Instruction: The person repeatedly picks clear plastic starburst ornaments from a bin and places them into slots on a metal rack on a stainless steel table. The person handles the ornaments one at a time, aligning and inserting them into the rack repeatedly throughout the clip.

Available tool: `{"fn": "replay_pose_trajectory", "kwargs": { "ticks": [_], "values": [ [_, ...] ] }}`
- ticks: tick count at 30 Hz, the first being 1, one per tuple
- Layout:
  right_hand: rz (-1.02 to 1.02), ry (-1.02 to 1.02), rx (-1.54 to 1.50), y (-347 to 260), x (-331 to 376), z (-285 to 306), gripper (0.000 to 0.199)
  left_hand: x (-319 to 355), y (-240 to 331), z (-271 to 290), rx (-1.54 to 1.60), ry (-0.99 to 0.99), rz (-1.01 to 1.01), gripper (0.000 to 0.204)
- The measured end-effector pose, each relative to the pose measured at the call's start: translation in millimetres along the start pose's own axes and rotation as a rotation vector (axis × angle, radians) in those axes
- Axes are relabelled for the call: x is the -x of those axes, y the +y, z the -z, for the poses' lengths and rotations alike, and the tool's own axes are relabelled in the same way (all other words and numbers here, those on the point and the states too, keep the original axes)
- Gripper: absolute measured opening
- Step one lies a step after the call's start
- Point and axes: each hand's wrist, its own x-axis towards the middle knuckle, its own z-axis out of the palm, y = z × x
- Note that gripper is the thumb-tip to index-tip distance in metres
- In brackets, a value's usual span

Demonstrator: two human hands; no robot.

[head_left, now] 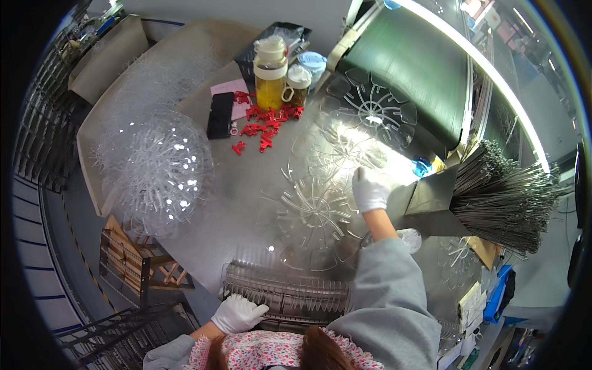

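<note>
Resting gloved, right hand [370, 189] touches one of three clear discs [314, 213]; left hand [237, 312] fingers spread on rack [290, 295].

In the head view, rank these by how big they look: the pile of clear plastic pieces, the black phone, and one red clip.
1. Pile of clear plastic pieces, by far the largest.
2. Black phone.
3. Red clip, the smallest.

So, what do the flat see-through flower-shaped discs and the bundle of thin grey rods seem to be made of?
The flat flower-shaped discs look like clear glossy plastic: the table shows through and their edges glint. The bundle of thin grey rods looks like metal wire, dull grey with a faint sheen, though that is uncertain.
</note>
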Motion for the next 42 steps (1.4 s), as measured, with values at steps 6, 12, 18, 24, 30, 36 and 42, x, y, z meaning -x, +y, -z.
{"fn": "replay_pose_trajectory", "kwargs": {
  "ticks": [6, 12, 18, 24, 30, 36, 42],
  "values": [
    [-0.095, 0.215, 0.070, 32, -5, -1, 0.012, -1, -4, -12, -0.031, 0.005, -0.027, 0.023],
    [-0.354, 0.088, -0.210, 41, -81, -81, 0.021, -4, -3, -5, -0.160, -0.084, 0.000, 0.024],
    [-0.431, -0.118, -0.180, 50, -114, -60, 0.029, -10, 3, 4, -0.122, -0.097, 0.051, 0.029],
    [-0.034, -0.189, -0.312, 82, -105, 65, 0.031, -13, 6, 8, -0.045, -0.079, 0.111, 0.031],
    [0.165, -0.435, -0.407, 14, 9, 71, 0.014, -5, 5, 16, 0.072, -0.141, 0.087, 0.033],
    [0.208, -0.603, -0.315, -2, 22, 14, 0.015, 17, 1, 11, 0.088, -0.158, 0.041, 0.028],
    [0.256, -0.748, -0.166, -8, 15, -25, 0.025, 33, -7, -9, 0.077, 0.052, -0.032, 0.023]
  ]
}}
